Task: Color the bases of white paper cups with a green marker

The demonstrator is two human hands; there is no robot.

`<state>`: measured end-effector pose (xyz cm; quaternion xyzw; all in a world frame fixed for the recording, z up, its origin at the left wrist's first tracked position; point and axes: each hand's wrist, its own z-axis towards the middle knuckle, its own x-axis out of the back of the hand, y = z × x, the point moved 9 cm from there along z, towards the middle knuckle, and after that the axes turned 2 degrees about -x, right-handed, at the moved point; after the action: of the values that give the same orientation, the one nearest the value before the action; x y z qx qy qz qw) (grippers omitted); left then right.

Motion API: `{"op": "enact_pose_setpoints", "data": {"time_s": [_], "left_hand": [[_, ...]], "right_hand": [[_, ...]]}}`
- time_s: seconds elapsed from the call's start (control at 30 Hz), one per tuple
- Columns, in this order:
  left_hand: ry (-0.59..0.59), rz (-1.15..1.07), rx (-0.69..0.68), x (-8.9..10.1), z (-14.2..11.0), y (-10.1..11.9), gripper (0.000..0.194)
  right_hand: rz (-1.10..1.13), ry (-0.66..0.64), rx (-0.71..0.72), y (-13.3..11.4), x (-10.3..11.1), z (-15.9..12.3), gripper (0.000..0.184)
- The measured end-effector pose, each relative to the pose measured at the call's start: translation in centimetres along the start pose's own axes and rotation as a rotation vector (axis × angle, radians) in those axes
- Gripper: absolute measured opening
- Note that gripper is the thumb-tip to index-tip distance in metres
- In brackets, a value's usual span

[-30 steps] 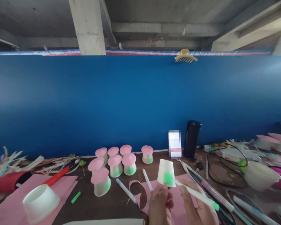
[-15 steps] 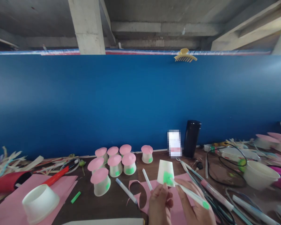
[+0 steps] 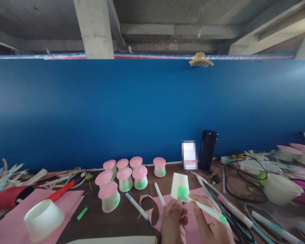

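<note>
My left hand (image 3: 173, 220) is closed on the lower edge of a small white paper cup (image 3: 178, 183), which is turned upside down and carries a green patch on its side. In my right hand (image 3: 213, 220) is a white marker pen (image 3: 208, 210) with a green end. Its tip touches the cup beside the green patch. Under both hands lies a sheet of pink paper (image 3: 195, 223) with a round hole cut near its left end. A green pen cap (image 3: 82, 214) rests on the table further left.
Several cups with pink paper tops (image 3: 108, 191) stand at the back left. A larger white cup (image 3: 44, 218) sits on pink sheets at the left. A black bottle (image 3: 208, 150), cables (image 3: 254, 195) and a white bowl (image 3: 282, 191) are to the right. A blue partition (image 3: 117, 108) rises behind.
The marker's tip has shifted very slightly at the cup's green patch. Both hands keep the same hold, and everything else stays where it was.
</note>
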<state>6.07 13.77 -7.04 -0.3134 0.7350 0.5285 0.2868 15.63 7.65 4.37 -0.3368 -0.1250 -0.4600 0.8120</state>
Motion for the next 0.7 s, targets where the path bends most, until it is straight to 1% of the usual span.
{"op": "enact_pose_setpoints", "data": {"time_s": [0.1,0.2,0.27,0.37,0.53,0.7], "left_hand": [[0.023,0.017,-0.009,0.3,0.1,-0.1,0.043],[0.022,0.047,0.011,0.4,0.2,-0.2,0.043],[0.022,0.055,0.023,0.4,0.2,-0.3,0.042],[0.030,0.062,0.014,0.5,0.1,-0.2,0.044],[-0.017,0.088,0.002,0.0,0.2,-0.2,0.044],[0.000,0.094,-0.001,0.1,0.1,-0.1,0.042]], "right_hand": [[0.009,0.037,-0.031,0.1,0.5,-0.1,0.024],[0.001,0.092,-0.054,0.4,1.0,-0.3,0.023],[-0.016,0.109,-0.039,0.4,1.1,-0.4,0.022],[-0.045,0.096,-0.025,0.4,0.9,-0.4,0.022],[-0.055,0.120,0.042,-0.2,1.0,-0.2,0.022],[-0.067,0.120,0.102,-0.4,0.9,-0.2,0.022]]}}
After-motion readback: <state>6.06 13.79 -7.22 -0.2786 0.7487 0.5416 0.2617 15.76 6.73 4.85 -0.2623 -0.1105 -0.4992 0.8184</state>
